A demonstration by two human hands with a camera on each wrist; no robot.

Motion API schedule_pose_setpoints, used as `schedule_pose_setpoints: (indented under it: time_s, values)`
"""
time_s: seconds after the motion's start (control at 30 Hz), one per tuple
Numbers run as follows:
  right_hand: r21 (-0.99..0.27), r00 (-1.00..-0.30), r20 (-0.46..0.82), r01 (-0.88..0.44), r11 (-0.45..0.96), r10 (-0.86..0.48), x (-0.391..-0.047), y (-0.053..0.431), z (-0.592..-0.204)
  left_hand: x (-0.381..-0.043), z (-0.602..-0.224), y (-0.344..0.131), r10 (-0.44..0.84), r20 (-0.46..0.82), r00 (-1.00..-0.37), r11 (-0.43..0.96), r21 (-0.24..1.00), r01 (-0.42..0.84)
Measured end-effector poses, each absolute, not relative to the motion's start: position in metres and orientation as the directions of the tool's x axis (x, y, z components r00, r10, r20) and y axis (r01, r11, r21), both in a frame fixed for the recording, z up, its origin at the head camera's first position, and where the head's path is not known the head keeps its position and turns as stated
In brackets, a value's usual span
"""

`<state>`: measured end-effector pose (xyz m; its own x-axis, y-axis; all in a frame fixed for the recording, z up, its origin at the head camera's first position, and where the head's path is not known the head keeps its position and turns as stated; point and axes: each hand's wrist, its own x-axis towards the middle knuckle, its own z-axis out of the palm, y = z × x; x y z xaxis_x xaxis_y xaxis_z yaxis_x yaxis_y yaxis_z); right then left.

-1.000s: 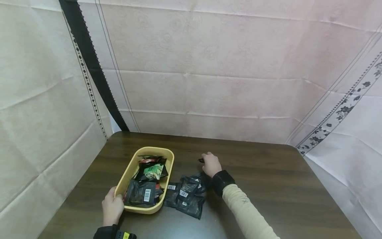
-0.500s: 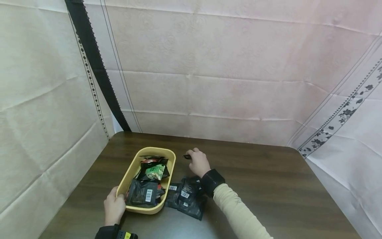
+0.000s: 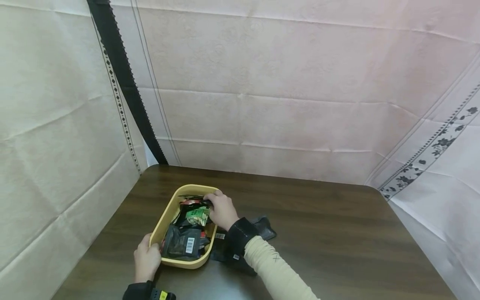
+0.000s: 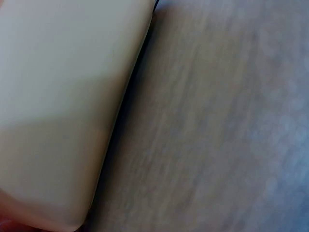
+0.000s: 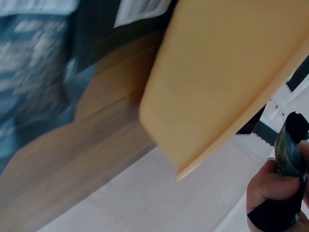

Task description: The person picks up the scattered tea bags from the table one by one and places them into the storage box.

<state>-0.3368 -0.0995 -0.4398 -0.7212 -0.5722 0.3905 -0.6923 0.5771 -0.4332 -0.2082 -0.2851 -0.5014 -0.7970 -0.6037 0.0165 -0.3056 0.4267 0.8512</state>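
A yellow plastic basket point(image 3: 187, 264) stands on the left half of the table, holding several small black packets. Among them are a packet with a green label point(image 3: 198, 216) and a dark one with a white barcode point(image 3: 180, 241). My left hand point(image 3: 147, 259) grips the basket at its near left corner. Over the basket's far right rim, my right hand point(image 3: 223, 210) pinches a small dark packet point(image 5: 286, 150) between thumb and fingers. In the right wrist view, that packet is raised beside the basket's outer wall point(image 5: 222, 72).
More black packets point(image 3: 264, 227) lie on the brown wooden table point(image 3: 322, 241) right of the basket, partly hidden under my right forearm. Pale cloth sheets point(image 3: 262, 91) hang behind the table and at both sides.
My right hand has moved left with its packet, from over the table to the basket's right rim. My left hand keeps its hold on the basket.
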Motion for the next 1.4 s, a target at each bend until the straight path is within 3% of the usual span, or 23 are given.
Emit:
schedule_pose_setpoints:
  time_s: [0.67,1.07,1.4]
  values:
    - [-0.356,-0.596,0.291,-0.794,0.493,-0.749,-0.325,-0.123,-0.45,-0.21,-0.504,-0.285,-0.595,0.013,-0.804,0.428,0.851,-0.303]
    - [-0.381,-0.585,0.34,-0.801,0.461,-0.736,-0.33,-0.094,-0.456,-0.208,-0.5,-0.287,-0.596,0.021,-0.802,0.432,0.851,-0.299]
    - [-0.359,-0.59,0.298,-0.798,0.484,-0.75,-0.34,-0.037,-0.474,-0.209,-0.501,-0.286,-0.597,0.032,-0.802,0.446,0.844,-0.298]
